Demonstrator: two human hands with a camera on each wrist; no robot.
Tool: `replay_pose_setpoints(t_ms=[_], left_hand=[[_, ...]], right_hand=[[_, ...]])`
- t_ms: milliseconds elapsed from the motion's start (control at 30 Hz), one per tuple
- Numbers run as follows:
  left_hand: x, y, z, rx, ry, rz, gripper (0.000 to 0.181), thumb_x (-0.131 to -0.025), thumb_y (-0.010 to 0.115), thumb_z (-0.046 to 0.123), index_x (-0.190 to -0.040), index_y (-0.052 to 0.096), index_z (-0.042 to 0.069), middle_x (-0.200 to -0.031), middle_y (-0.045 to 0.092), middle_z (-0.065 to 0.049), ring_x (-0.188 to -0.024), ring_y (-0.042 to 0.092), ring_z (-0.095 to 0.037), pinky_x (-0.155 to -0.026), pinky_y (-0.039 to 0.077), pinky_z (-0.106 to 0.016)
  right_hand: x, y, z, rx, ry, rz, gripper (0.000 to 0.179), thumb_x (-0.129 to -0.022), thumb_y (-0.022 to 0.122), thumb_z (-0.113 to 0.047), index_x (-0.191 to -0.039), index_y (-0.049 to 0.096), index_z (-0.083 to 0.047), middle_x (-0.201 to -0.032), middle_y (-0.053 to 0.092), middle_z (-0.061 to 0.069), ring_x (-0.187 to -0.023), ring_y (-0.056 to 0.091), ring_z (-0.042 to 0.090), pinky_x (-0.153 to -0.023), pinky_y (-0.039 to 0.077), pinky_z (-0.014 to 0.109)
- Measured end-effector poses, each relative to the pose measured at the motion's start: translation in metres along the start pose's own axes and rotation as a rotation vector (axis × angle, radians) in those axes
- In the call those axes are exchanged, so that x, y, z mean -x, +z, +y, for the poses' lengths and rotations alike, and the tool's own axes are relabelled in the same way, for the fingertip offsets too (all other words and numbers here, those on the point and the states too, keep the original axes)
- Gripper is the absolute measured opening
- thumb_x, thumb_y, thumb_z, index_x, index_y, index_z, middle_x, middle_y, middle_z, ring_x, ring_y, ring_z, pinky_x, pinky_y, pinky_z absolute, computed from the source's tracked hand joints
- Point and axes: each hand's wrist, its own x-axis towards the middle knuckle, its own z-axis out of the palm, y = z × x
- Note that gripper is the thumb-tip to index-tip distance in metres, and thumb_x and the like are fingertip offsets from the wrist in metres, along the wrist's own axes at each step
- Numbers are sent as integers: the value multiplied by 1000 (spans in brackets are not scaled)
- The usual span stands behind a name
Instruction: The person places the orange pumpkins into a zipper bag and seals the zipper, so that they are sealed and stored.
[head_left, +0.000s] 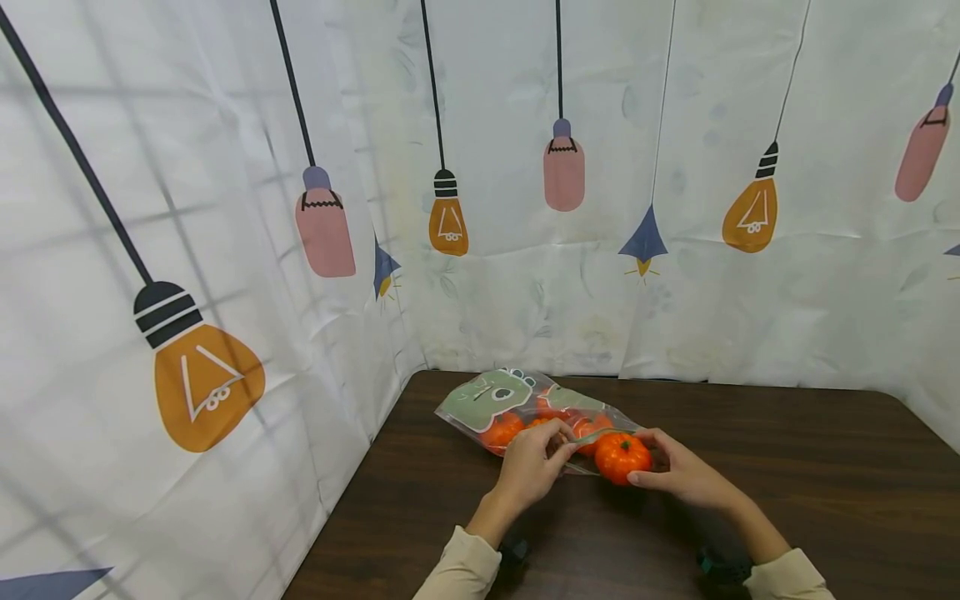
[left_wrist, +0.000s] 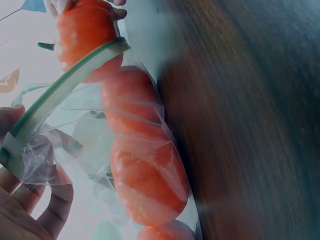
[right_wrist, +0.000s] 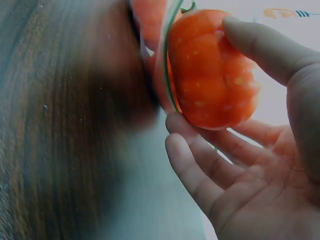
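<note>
A clear plastic bag (head_left: 480, 402) printed with a green cartoon animal lies on the table, several orange mini pumpkins (left_wrist: 150, 180) inside it. My left hand (head_left: 531, 468) pinches the bag's green-edged mouth (left_wrist: 67, 80) between thumb and fingers. Right at that mouth, my right hand (head_left: 686, 472) holds another orange mini pumpkin (head_left: 622, 457) with a short green stem. The right wrist view shows the thumb (right_wrist: 265, 47) on one side of this pumpkin and fingers under the other. The green edge runs close along the pumpkin's side.
The dark wooden table (head_left: 787, 450) extends right of the hands and toward the front. Behind and to the left hangs a white curtain (head_left: 510, 308) printed with lamps and bulbs, meeting the table's far edge.
</note>
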Motion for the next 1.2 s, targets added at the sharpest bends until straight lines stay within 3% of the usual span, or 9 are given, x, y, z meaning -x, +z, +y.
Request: replay_pose_setpoints(t_ms=[367, 833, 1033, 1200], left_hand=[[0, 5, -1, -9, 24, -11, 4, -95, 72, 27, -97, 68, 25, -80, 68, 10, -69, 52, 1, -65, 42, -15], [1, 7, 0, -6, 30, -37, 8, -94, 73, 22, -97, 67, 26, -85, 69, 10, -76, 56, -1, -71, 47, -18], [1, 5, 1, -3, 29, -41, 5, -95, 73, 23, -97, 68, 25, -88, 70, 10, -77, 56, -1, -72, 47, -18], [1, 4, 2, -7, 31, -44, 6, -95, 73, 22, -98, 69, 25, -88, 70, 10, -77, 56, -1, -73, 47, -18]], right_hand=[[-4, 16, -5, 125, 78, 153, 69, -89, 78, -39, -139, 45, -4, -137, 58, 23, -115, 65, 31, -87, 56, 42], [-12, 31, -10, 168, 137, 266, 76, -86, 81, -43, -138, 45, 0, -133, 61, 24, -107, 68, 28, -81, 55, 36], [-17, 36, -13, 201, 147, 313, 79, -84, 83, -43, -136, 46, 4, -132, 57, 28, -104, 65, 29, -86, 56, 44], [-21, 42, -14, 214, 167, 349, 79, -82, 85, -42, -133, 47, 4, -128, 54, 28, -100, 63, 29, -85, 55, 43]])
